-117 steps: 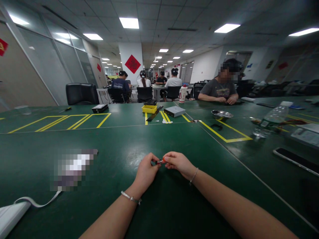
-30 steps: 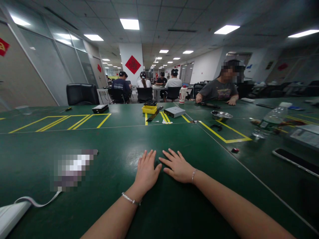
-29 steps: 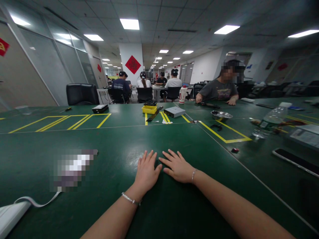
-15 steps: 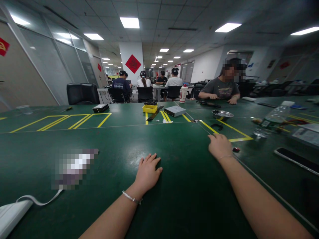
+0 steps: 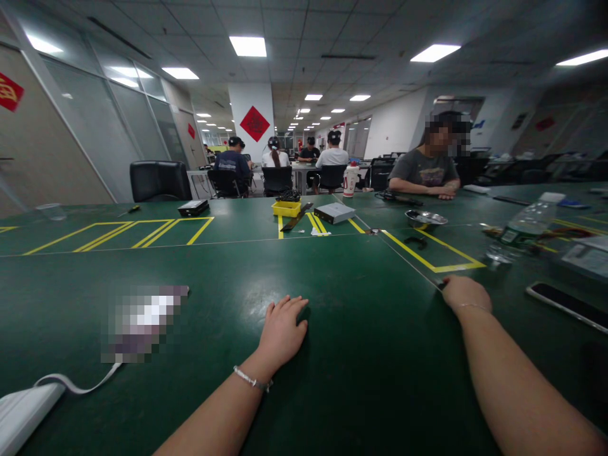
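My left hand (image 5: 284, 329) lies palm down on the green tabletop (image 5: 361, 354), fingers stretched out, holding nothing. On its wrist is a silver bracelet (image 5: 251, 379). Further right, my right hand (image 5: 467, 294) rests on the table just below a yellow tape outline (image 5: 458, 268). Its fingers are curled round a small dark object (image 5: 441, 286), mostly hidden by the hand, so its kind cannot be made out. A thin pale line (image 5: 413, 266) on the tabletop runs up to these fingertips.
To the left lies a blurred-out phone (image 5: 147, 323) with a white cable (image 5: 78, 387). On the right are a dark-screened phone (image 5: 567, 305), a water bottle (image 5: 527, 228) and a metal bowl (image 5: 426, 218). A yellow tray (image 5: 286, 208) and grey box (image 5: 334, 213) stand ahead. Another person (image 5: 427, 171) sits across.
My right hand has moved right and toward me, its fingers closing at the spot where a small red-and-black object lay. My left hand stays put. The person across has brought their hands together.
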`<state>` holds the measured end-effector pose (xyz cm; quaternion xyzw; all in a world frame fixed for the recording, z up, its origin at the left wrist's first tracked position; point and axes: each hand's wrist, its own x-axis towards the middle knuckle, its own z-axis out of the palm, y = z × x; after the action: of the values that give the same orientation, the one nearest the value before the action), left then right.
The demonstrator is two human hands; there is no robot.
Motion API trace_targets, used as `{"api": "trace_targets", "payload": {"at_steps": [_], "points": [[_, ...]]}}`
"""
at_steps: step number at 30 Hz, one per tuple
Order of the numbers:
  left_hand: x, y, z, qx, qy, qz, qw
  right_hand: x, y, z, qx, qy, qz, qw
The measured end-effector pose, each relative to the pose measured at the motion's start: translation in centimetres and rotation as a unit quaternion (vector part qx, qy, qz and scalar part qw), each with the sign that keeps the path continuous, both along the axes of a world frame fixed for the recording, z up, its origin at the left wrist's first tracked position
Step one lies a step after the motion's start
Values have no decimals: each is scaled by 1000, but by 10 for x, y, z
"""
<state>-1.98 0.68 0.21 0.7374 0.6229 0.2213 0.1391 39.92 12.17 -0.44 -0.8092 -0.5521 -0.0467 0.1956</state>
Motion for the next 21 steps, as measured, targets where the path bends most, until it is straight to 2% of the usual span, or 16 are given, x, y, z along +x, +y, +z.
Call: {"api": "trace_targets", "payload": {"at_steps": [6,12,14,17,19,21], "points": [[0,0,0,0,-1,2,1000,-5,-7,7,-60,5,-55,997],[0,-1,1,7,-7,0,1000,-21,-11,17,-38,11,-59,997],[0,-1,2,7,-12,2,1000,-34,-9,22,-9,4,-22,1000],[2,-1,5,4,-25,8,1000,-66,-6,29,35,-15,90,995],[2,-1,6,8,-39,8,999,-96,-7,31,53,-32,189,980],[2,0,6,15,-59,6,998,-132,-14,33,56,-50,302,950]]}}
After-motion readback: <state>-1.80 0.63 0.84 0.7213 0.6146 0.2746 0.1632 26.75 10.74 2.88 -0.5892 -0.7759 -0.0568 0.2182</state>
